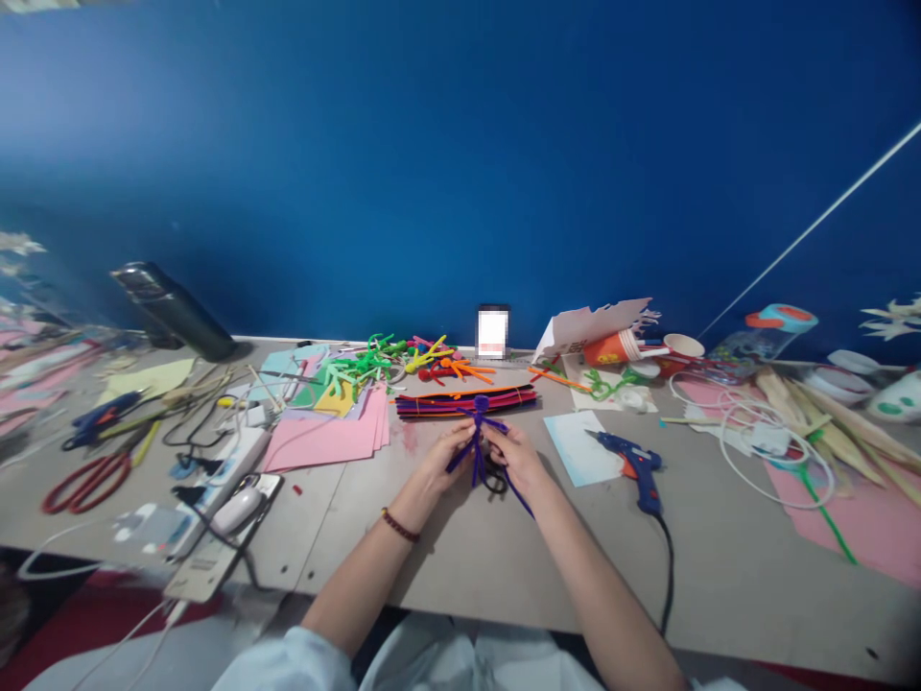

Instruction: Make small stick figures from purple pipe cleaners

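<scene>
Between my hands is a purple pipe-cleaner figure with a small looped head and several limbs hanging down. My left hand pinches it from the left side, fingers closed on a limb. From the right, my right hand grips another limb, and one long purple strand trails down past the wrist. Something with dark round loops, perhaps scissors handles, lies partly hidden under my hands. Just behind them rests a bundle of pipe cleaners in purple, red and orange.
Finished-looking green pipe-cleaner shapes and pink paper lie left of centre. A blue glue gun with its cord is at right, beside pale blue paper. Red scissors and a power strip sit left. A phone leans on the wall.
</scene>
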Demonstrator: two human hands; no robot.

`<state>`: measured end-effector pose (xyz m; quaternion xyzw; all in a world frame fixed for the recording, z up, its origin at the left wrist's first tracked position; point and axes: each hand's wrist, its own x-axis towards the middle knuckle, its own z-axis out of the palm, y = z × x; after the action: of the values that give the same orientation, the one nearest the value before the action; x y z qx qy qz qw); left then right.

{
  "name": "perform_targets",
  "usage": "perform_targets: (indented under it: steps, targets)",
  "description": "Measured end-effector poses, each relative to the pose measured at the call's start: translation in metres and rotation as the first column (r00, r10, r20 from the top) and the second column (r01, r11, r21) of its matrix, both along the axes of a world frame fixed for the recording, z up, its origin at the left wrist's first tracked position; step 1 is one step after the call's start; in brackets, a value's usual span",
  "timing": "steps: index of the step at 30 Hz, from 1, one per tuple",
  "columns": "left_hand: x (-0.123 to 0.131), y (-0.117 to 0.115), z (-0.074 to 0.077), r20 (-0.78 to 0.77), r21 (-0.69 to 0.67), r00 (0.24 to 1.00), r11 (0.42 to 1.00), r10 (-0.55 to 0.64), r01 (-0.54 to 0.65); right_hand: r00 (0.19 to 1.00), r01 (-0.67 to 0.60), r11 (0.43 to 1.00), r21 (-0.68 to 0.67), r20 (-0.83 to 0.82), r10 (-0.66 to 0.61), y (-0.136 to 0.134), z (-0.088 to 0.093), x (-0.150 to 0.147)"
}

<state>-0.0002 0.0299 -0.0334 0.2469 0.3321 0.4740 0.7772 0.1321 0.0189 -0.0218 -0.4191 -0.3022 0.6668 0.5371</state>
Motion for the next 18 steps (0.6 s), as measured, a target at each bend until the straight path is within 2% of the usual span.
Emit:
perform_targets:
  steps: [7, 10, 13, 16, 18]
  targets:
    - [0.006, -0.003, 0.014, 0.034, 0.056, 0.999, 0.998, 0.036, -0.038, 0.998, 0.007, 1.000, -0.027, 0.056, -0.005, -0.001, 0.009, 0.000]
    - [0.008, -0.004, 0.016, -0.038, 0.078, 0.999, 0.997, 0.024, -0.021, 0.999, 0.000, 1.000, -0.025, 0.035, 0.001, -0.002, 0.011, 0.000]
    - [0.008, -0.004, 0.018, -0.184, 0.135, 0.977, 0.988, 0.106, -0.082, 0.998, 0.058, 0.998, -0.011, 0.020, -0.058, -0.002, 0.011, -0.001]
    - [0.007, -0.005, 0.021, -0.367, 0.333, 0.879, 0.925, 0.306, -0.183, 0.990, 0.138, 0.990, 0.005, 0.035, -0.139, -0.001, 0.011, -0.002]
    - [0.006, -0.007, 0.023, -0.467, 0.536, 0.749, 0.824, 0.470, -0.183, 0.980, 0.179, 0.983, 0.041, 0.081, -0.182, -0.001, 0.010, -0.002]
